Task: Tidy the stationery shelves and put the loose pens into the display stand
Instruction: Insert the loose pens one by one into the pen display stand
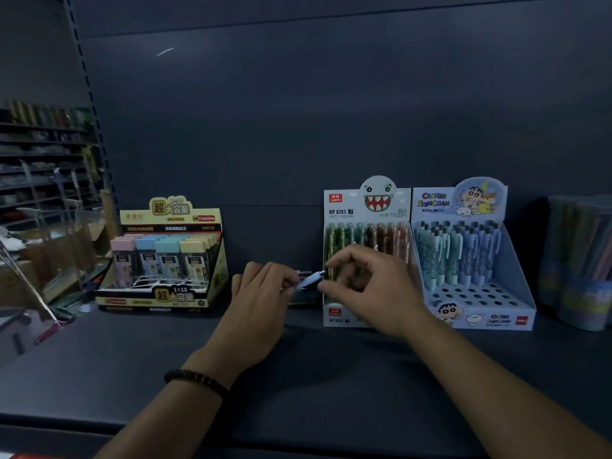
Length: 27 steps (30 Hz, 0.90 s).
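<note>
Pale lilac-blue with a silvery tip, the pen is held level above the shelf, between the two hands. The left hand pinches its barrel in curled fingers, while the right hand brackets the tip with thumb and forefinger; whether it grips yet I cannot tell. This pen is picked up but not yet stowed. At its 3 o'clock stands the blue display stand, its back rows filled with upright pens and its front rows of holes bare, so I judge a good part of the job is left. Just beyond the left knuckles, at the pen's 12 o'clock, dim shapes look like more loose pens, too dark to count. The monster-faced stand sits between the pen and the blue display stand, side by side with it, and the right hand is in front of it; the pen would have to pass it to reach the holes. At 9 o'clock is a box of lead refills, and far out at 3 o'clock are tubs of pencils.
</note>
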Each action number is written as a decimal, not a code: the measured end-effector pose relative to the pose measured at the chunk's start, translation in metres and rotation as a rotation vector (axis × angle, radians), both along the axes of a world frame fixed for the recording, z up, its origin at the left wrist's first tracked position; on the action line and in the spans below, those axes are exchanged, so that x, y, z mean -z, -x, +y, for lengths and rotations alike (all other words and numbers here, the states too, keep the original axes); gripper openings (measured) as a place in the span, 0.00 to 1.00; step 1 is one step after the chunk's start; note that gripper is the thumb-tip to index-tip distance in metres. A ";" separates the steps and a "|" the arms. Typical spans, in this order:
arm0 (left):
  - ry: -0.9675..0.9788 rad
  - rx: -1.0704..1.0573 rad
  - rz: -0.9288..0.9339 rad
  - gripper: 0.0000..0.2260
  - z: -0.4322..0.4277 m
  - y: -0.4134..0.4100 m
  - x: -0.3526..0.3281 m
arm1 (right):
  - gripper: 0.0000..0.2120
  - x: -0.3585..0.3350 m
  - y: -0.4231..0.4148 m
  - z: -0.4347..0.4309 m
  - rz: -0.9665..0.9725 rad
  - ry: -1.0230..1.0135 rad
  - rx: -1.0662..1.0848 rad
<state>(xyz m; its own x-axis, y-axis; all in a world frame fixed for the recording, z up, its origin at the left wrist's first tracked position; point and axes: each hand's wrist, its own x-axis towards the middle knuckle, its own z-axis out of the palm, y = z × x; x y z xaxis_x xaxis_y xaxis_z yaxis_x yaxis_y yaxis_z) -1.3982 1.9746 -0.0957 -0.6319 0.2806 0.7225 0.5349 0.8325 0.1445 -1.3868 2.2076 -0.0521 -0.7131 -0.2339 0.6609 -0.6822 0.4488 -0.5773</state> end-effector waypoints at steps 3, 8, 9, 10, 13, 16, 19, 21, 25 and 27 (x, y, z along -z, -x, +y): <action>0.026 0.047 0.039 0.06 0.007 -0.004 -0.002 | 0.11 0.001 -0.004 -0.008 -0.044 0.065 -0.074; -0.036 0.114 0.136 0.05 0.008 -0.003 -0.007 | 0.04 0.001 0.004 -0.009 -0.068 0.158 -0.072; -0.049 0.116 0.142 0.05 0.007 -0.003 -0.007 | 0.05 -0.001 0.004 -0.008 -0.077 0.189 -0.076; -0.052 0.110 0.148 0.05 0.006 -0.002 -0.006 | 0.06 -0.003 0.004 -0.007 -0.083 0.233 -0.076; -0.058 0.094 0.150 0.07 0.007 -0.004 -0.005 | 0.10 -0.009 0.003 -0.003 -0.088 0.369 -0.072; -0.001 0.110 0.138 0.08 0.021 -0.012 -0.012 | 0.10 -0.018 -0.001 -0.003 -0.083 0.467 -0.064; -0.063 0.099 0.127 0.09 0.046 -0.015 -0.024 | 0.09 -0.030 -0.006 0.004 -0.084 0.546 -0.047; -0.117 0.121 0.112 0.10 0.068 -0.017 -0.031 | 0.09 -0.039 -0.011 0.018 -0.089 0.605 -0.035; -0.222 0.249 -0.001 0.12 0.123 -0.020 -0.041 | 0.10 -0.049 -0.015 0.075 -0.031 0.589 0.055; -0.228 0.323 -0.025 0.12 0.149 -0.020 -0.045 | 0.09 -0.051 -0.014 0.111 0.025 0.569 0.138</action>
<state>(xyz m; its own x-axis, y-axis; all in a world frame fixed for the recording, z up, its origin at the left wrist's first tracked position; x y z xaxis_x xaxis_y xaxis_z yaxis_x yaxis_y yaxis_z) -1.3780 2.1236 -0.0503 -0.5555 0.3021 0.7747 0.7579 0.5672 0.3222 -1.3725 2.3186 -0.0016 -0.6943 0.2567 0.6724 -0.6561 0.1582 -0.7379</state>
